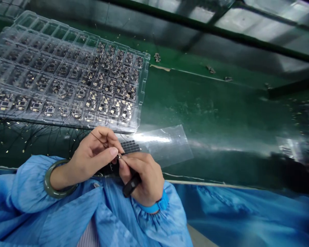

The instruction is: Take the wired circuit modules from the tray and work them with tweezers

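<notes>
My left hand is closed in a pinch, with a thin dark wire running across its fingers. A tiny shiny part shows at the fingertips where both hands meet. My right hand is closed around a thick black tool, whose tip is hidden by the fingers. Just beyond the fingertips, a grid of small black pads lies on a clear plastic sheet. What lies beneath the hands is mostly covered.
Stacked clear compartment trays hold many small circuit boards at the left. Thin black wires trail over their front edge. Loose boards lie along the back of the green tabletop. A dark bar crosses behind.
</notes>
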Motion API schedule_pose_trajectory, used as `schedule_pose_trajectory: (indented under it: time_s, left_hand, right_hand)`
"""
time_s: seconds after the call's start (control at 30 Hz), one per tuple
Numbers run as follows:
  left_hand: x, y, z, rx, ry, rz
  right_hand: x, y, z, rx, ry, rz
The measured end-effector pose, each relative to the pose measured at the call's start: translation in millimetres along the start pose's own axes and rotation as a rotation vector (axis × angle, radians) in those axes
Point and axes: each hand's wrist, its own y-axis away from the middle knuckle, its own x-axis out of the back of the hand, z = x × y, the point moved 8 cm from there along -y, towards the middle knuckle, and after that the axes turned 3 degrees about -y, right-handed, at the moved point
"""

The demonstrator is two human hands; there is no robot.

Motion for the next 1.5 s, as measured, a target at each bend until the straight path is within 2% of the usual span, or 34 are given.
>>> schedule_pose_trajectory:
  time_s: [0.13, 0.2, 0.3, 0.37, 0.5, 0.73, 0.8, 0.9, 0.97, 1.13, 1.2, 1.27, 1.33, 1.37, 1.4, 1.5]
  left_hand:
    - [-4.3, 3, 2, 0.059, -0.157, -0.103]
    - [-2.2, 4, 0, 0.111, -0.217, -0.113]
    - [1.6, 4, -6, 0.183, -0.185, -0.098]
    - [2.2, 3, -7, 0.184, -0.112, -0.09]
    - [4.9, 3, 6, 0.004, -0.109, -0.061]
    - [15.6, 12, 31, -0.338, -0.32, -0.005]
    - [16.5, 14, 33, -0.372, -0.397, -0.007]
    - [20.6, 13, 31, -0.31, -0.439, 0.012]
    - [23.4, 12, 30, -0.252, -0.401, 0.019]
    - [17.7, 13, 22, -0.126, -0.038, -0.13]
    - [21.8, 12, 18, -0.101, 0.073, -0.095]
    - [25.5, 12, 16, -0.123, 0.078, -0.062]
    - [25.6, 14, 15, -0.154, -0.026, -0.071]
    - [24.4, 15, 15, -0.164, -0.101, -0.09]
    - [22.9, 16, 15, -0.174, -0.175, -0.112]
    - [24.5, 18, 17, -0.196, -0.333, -0.099]
  right_hand:
    - [5, 0, 10, -0.101, -0.111, 0.017]
    - [5, 0, 12, -0.114, -0.167, -0.008]
    - [4, -1, 14, -0.15, -0.23, -0.038]
    - [3, -2, 17, -0.194, -0.259, -0.038]
    - [2, -5, 17, -0.208, -0.278, -0.024]
    - [1, -14, 0, -0.042, -0.096, -0.026]
    - [-1, -15, -2, -0.024, -0.078, -0.023]
    - [-7, -16, -2, -0.036, -0.142, -0.069]
    - [-12, -16, -3, -0.063, -0.206, -0.126]
    - [-3, -29, -14, -0.008, -0.253, -0.161]
    - [5, -46, -15, 0.039, -0.12, -0.101]
    - [10, -69, -15, 0.115, 0.138, 0.043]
    - [-2, -91, -18, 0.228, 0.411, 0.135]
    - [-19, -101, -18, 0.286, 0.519, 0.092]
    - [-40, -110, -18, 0.345, 0.605, 0.003]
    - [-107, -120, -7, 0.398, 0.749, -0.427]
